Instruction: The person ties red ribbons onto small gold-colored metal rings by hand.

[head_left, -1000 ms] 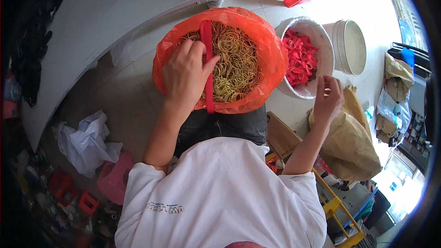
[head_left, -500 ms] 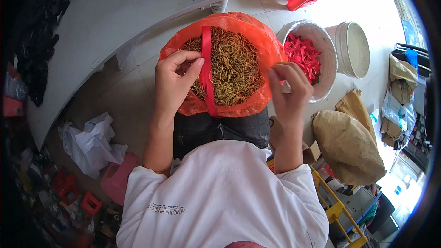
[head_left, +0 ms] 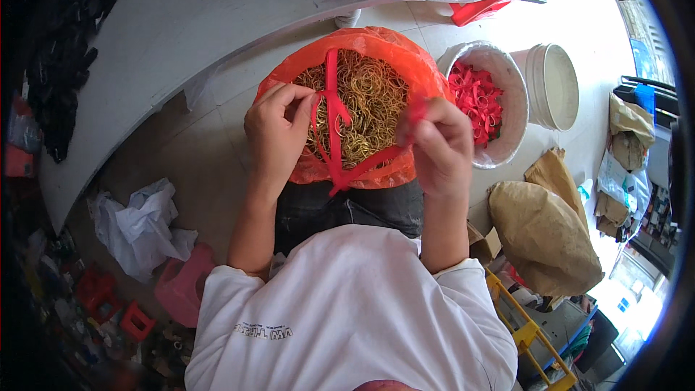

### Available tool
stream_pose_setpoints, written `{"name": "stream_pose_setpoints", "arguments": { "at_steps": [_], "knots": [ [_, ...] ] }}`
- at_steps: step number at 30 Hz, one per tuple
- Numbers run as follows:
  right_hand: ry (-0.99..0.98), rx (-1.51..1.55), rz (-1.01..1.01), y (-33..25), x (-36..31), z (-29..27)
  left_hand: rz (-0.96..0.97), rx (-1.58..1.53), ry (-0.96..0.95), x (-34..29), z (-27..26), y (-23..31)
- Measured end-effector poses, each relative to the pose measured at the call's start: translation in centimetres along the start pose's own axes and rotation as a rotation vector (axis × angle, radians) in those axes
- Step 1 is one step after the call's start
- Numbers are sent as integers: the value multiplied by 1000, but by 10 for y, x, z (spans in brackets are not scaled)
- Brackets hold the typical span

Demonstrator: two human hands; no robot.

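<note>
Left hand [head_left: 275,124] pinches red ribbon [head_left: 334,141]; blurred right hand [head_left: 443,148] grips more. Orange plastic [head_left: 373,38] edges the open room between.

The T-shirt [head_left: 355,297] is white and short-sleeved, with small lettering [head_left: 262,331] on its left side; the jeans [head_left: 311,211] are dark; left hand [head_left: 275,130] and right hand [head_left: 440,150] are bare.

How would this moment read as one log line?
Left hand: pinching red ribbon | Right hand: blurred, holding red ribbon | Beneath: gold-coloured rings, orange bag | Rightward: white bucket, red pieces
</note>
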State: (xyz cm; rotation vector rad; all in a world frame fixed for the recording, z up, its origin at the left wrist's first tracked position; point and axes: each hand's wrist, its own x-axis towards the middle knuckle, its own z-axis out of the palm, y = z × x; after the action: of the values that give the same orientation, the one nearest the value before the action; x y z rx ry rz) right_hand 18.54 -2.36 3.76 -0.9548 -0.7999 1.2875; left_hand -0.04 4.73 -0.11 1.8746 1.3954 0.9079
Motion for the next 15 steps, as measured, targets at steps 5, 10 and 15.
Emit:
{"name": "stream_pose_setpoints", "arguments": {
  "at_steps": [5,10,15],
  "knots": [
    [-82,211,-370,-16,-9,-7,120,273,54,-1,6,-1],
    [24,-199,75,-12,-13,24,172,-489,-173,-10,-13,45],
    [-92,-356,155,-1,-13,28,29,-838,-166,-18,-20,43]
  ]
}}
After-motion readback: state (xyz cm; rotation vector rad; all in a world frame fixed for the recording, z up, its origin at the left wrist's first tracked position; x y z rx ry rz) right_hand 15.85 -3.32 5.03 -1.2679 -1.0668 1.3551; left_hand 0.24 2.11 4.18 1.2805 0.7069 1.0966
